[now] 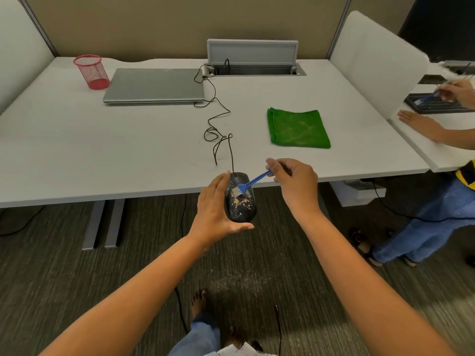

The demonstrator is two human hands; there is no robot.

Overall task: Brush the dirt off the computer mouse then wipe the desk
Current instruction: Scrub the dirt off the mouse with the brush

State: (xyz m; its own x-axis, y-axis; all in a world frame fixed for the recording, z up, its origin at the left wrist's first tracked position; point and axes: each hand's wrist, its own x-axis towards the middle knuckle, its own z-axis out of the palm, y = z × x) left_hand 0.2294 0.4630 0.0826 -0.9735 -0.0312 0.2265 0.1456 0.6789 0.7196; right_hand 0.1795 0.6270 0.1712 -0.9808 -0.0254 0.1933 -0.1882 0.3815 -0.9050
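Note:
My left hand [214, 209] grips a black wired computer mouse [241, 204] from its left side, holding it past the front edge of the white desk [77, 150], above the carpet. Tan dirt specks cover the mouse's back. My right hand [295, 183] pinches the handle of a small blue brush [253, 182], whose pale bristles rest on the mouse's upper part. The mouse's black cable [218, 129] curls back across the desk. A folded green cloth [298, 128] lies flat on the desk, to the right of the cable.
A closed grey laptop [154, 86] and a red mesh pen cup [91, 71] sit at the back left. An open cable hatch [253, 69] is at the back centre. Another person's hands [421, 124] work at the neighbouring desk on the right. Dirt lies scattered on the carpet [239, 281].

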